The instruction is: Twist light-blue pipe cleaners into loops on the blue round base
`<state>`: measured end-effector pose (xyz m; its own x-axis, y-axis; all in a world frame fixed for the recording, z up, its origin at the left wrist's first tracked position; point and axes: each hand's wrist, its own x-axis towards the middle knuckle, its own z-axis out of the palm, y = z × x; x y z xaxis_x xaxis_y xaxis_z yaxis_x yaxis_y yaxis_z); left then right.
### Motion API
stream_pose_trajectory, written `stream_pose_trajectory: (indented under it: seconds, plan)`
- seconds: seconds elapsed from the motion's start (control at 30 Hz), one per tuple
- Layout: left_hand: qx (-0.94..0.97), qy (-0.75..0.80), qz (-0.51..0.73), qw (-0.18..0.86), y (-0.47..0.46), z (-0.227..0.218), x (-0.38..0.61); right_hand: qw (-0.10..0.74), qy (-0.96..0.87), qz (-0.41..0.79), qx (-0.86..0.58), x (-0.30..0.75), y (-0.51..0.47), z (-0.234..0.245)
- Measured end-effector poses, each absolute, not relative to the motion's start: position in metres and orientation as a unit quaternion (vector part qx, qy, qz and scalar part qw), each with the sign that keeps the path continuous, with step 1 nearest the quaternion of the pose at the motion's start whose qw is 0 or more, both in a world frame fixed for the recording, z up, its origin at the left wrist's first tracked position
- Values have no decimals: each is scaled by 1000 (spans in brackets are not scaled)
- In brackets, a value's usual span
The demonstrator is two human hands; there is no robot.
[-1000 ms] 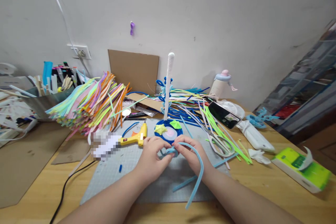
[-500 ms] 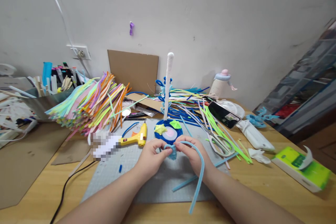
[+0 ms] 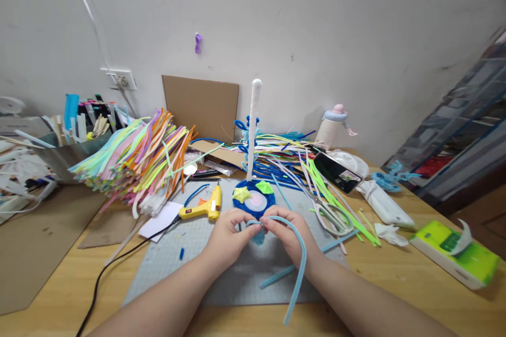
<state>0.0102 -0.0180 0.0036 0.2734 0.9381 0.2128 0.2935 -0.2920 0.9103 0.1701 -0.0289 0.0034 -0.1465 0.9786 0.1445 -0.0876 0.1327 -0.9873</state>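
Note:
Both hands meet over a grey cutting mat [image 3: 221, 279]. My left hand [image 3: 233, 229] pinches a small coiled part of a light blue pipe cleaner [image 3: 303, 258]. My right hand [image 3: 288, 229] grips the same pipe cleaner close to the coil, and its long free end curves over that hand and down toward the mat. Fingers partly hide the coil. Just beyond them sits a round dark blue base [image 3: 259, 211] with a yellow star [image 3: 242, 195], a green star [image 3: 264, 187] and a pale pink disc [image 3: 256, 201]. A white wrapped post [image 3: 253, 126] rises behind it.
A yellow glue gun [image 3: 203, 208] lies left, its black cord trailing. Scissors [image 3: 334, 217], green pipe cleaners and a phone [image 3: 339, 172] are on the right. A big multicoloured pipe cleaner bundle [image 3: 134, 158] stands at left; a green box [image 3: 454, 254] sits far right.
My fingertips have shifted slightly at the coil, drawing closer together. The free end of the light blue pipe cleaner has moved a little; other things stay in place.

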Motion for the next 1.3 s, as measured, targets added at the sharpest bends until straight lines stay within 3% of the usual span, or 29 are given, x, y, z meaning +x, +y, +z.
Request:
stream_pose_trajectory:
  seconds: [0.2,0.37,0.8,1.13,1.3]
  plan:
    - [506,400,405,648,-14,1,11,511,-529,562,-379,167,-28,3]
    - [426,394,426,694,-12,-1,10,503,-547,570,-350,166,-27,-4]
    - [438,391,443,678,-13,-3,10,493,-691,383,-364,172,-27,-3]
    - [483,417,500,585,-14,2,12,482,-599,511,-385,164,-31,-8]
    - [536,410,499,544,-16,0,12,504,-616,445,-410,165,-33,2]
